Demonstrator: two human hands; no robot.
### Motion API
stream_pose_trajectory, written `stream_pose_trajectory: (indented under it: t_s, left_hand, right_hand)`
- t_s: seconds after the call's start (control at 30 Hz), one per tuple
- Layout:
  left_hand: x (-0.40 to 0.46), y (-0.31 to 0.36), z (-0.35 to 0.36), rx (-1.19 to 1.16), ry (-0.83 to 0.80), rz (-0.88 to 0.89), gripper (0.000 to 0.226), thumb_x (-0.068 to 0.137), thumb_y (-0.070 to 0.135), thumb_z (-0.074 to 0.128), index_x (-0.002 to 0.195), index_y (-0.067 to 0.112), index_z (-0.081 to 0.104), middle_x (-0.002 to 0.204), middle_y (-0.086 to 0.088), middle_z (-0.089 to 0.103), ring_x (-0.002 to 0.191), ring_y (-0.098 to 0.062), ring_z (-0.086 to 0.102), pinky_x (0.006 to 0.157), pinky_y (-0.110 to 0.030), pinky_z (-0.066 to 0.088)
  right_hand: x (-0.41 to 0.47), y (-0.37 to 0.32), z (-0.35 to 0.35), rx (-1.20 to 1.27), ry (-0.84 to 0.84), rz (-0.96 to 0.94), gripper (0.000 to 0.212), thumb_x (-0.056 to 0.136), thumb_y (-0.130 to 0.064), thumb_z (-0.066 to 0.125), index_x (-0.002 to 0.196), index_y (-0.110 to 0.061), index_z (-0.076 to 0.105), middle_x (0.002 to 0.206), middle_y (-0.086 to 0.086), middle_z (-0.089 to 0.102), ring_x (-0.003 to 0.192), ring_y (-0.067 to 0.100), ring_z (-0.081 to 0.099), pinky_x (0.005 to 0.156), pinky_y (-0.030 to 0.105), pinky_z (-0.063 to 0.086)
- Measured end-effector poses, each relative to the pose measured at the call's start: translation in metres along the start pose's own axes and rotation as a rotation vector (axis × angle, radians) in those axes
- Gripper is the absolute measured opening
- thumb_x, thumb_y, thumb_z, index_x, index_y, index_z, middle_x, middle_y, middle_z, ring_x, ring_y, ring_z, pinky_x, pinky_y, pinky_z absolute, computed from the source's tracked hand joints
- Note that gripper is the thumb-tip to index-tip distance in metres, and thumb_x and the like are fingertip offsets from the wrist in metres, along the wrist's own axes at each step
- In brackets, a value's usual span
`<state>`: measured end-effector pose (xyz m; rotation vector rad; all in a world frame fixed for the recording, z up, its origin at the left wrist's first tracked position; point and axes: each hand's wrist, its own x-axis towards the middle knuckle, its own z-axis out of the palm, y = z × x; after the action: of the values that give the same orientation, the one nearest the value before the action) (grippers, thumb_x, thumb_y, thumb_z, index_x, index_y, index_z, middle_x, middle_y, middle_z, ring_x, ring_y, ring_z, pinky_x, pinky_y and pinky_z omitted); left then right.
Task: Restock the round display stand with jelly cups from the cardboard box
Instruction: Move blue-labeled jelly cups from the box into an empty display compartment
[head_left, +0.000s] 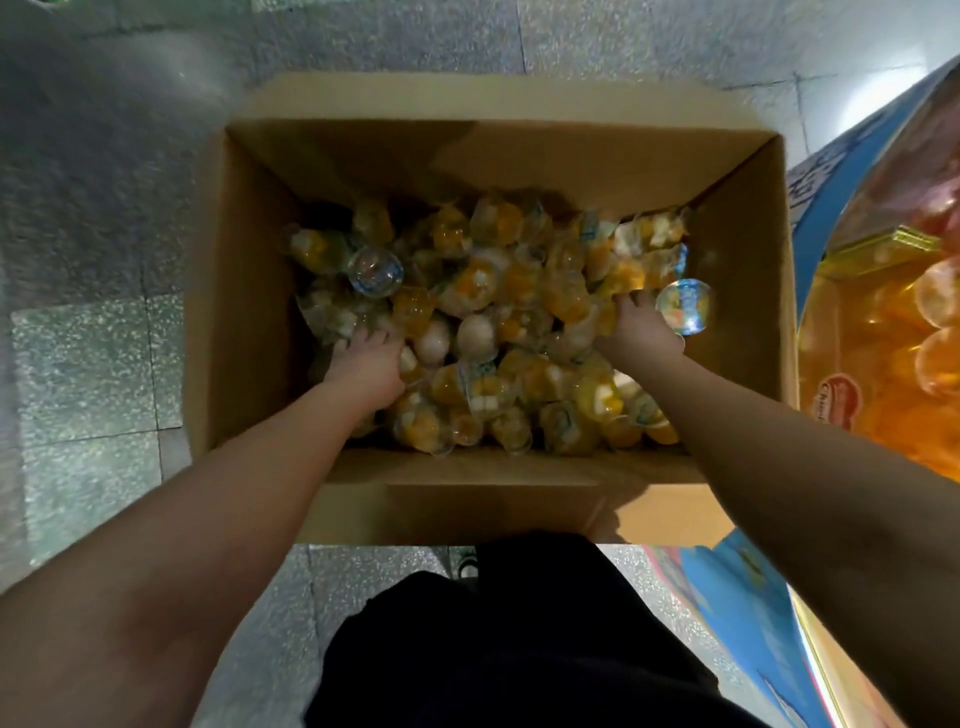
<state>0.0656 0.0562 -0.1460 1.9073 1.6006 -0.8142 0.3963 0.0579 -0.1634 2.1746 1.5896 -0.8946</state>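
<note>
The speckled tile floor (93, 218) fills the frame from 7 through 12 o'clock. On it, at centre, stands the cardboard box (737, 291), flaps open, its bottom covered with a loose heap of jelly cups (498, 291), mostly yellow-orange fruit under clear lids. At 3 o'clock, just beside the box's right wall, is the round display stand (810, 218), blue-rimmed, with orange cups already lying in it. My dark trousers (519, 639) occupy 6 o'clock. Both my forearms reach down into the box. My left hand (366, 364) sits in the heap toward 9 o'clock, fingers curled down among the cups; whether it grips one I cannot tell. My right hand (641, 325) lies toward 3 o'clock, fingers buried likewise, grip undetermined, with a round foil-lidded cup (683, 306) touching its outer edge.
</note>
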Motion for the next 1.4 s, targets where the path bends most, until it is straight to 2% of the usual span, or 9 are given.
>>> stream_pose_trajectory:
  t_s: [0.23,0.47,0.6,0.7,1.0,1.07,1.13,1.27,1.4]
  left_hand:
    - [0.009,0.012,0.012,0.09,0.03,0.003,0.08,0.084,0.061,0.058,0.148,0.022,0.029,0.151,-0.012,0.028,0.138,-0.033,0.024,0.112,-0.048,0.025]
    - [0.011,0.017,0.019,0.121,0.078,-0.032,0.057,0.089,0.031,0.06,0.141,0.022,0.038,0.142,-0.012,0.034,0.131,-0.032,0.031,0.107,-0.045,0.032]
    - [0.0,0.018,0.01,-0.001,0.135,-0.053,0.062,0.085,0.034,0.066,0.141,0.022,0.041,0.144,-0.012,0.036,0.133,-0.033,0.031,0.109,-0.047,0.032]
    - [-0.019,0.025,-0.005,-0.285,0.201,-0.125,0.068,0.084,0.036,0.067,0.145,0.024,0.039,0.148,-0.012,0.033,0.138,-0.033,0.027,0.112,-0.048,0.032]
    - [-0.12,0.06,-0.006,-1.557,0.101,-0.057,0.05,0.086,0.03,0.067,0.134,0.024,0.053,0.132,-0.009,0.053,0.11,-0.028,0.062,0.092,-0.042,0.055]
    - [-0.149,0.074,0.002,-1.65,0.081,0.028,0.031,0.094,0.02,0.059,0.125,0.02,0.058,0.12,-0.009,0.064,0.104,-0.025,0.065,0.092,-0.038,0.053]
    - [-0.183,0.088,0.011,-1.698,0.063,0.082,0.02,0.097,0.02,0.055,0.116,0.019,0.061,0.112,-0.008,0.069,0.1,-0.022,0.066,0.087,-0.034,0.052]
    - [-0.252,0.107,0.039,-1.723,0.037,0.105,0.025,0.097,0.028,0.055,0.116,0.014,0.062,0.11,-0.01,0.069,0.089,-0.021,0.067,0.068,-0.027,0.049]
    - [-0.322,0.134,0.06,-1.714,-0.019,0.191,0.032,0.097,0.031,0.054,0.119,0.009,0.061,0.109,-0.014,0.072,0.093,-0.028,0.07,0.073,-0.035,0.053]
  right_hand:
    - [0.01,-0.007,0.005,-0.045,-0.053,0.08,0.067,0.095,-0.045,0.057,0.148,-0.014,0.03,0.151,0.012,0.028,0.126,0.04,0.048,0.081,0.046,0.042]
    - [0.005,0.0,0.025,0.055,0.073,0.067,0.057,0.092,-0.028,0.059,0.141,-0.015,0.034,0.149,0.015,0.03,0.101,0.044,0.061,0.063,0.04,0.039]
    - [-0.006,0.004,0.022,0.205,0.081,0.076,0.063,0.093,-0.031,0.058,0.147,-0.015,0.03,0.153,0.011,0.028,0.112,0.041,0.058,0.074,0.04,0.043]
    - [-0.026,0.005,0.01,0.458,0.04,0.172,0.07,0.091,-0.033,0.059,0.151,-0.018,0.027,0.148,0.009,0.042,0.116,0.033,0.057,0.088,0.042,0.051]
    - [-0.15,0.018,0.002,1.236,-0.008,0.03,0.04,0.097,-0.017,0.055,0.132,-0.032,0.044,0.118,0.006,0.066,0.097,0.022,0.07,0.074,0.034,0.053]
    - [-0.186,0.025,0.01,1.364,-0.001,-0.037,0.043,0.091,-0.018,0.06,0.131,-0.03,0.047,0.12,0.005,0.067,0.099,0.022,0.069,0.082,0.038,0.056]
    - [-0.227,0.031,0.018,1.487,-0.042,-0.095,0.041,0.092,-0.014,0.058,0.128,-0.03,0.049,0.118,0.006,0.069,0.093,0.02,0.07,0.068,0.03,0.055]
    - [-0.319,0.048,0.044,1.718,-0.18,-0.141,0.032,0.097,-0.006,0.045,0.121,-0.025,0.054,0.108,0.005,0.073,0.085,0.02,0.073,0.057,0.019,0.049]
    - [-0.398,0.078,0.071,1.858,-0.184,-0.168,0.028,0.096,-0.004,0.044,0.118,-0.019,0.054,0.111,0.011,0.071,0.088,0.027,0.073,0.055,0.021,0.053]
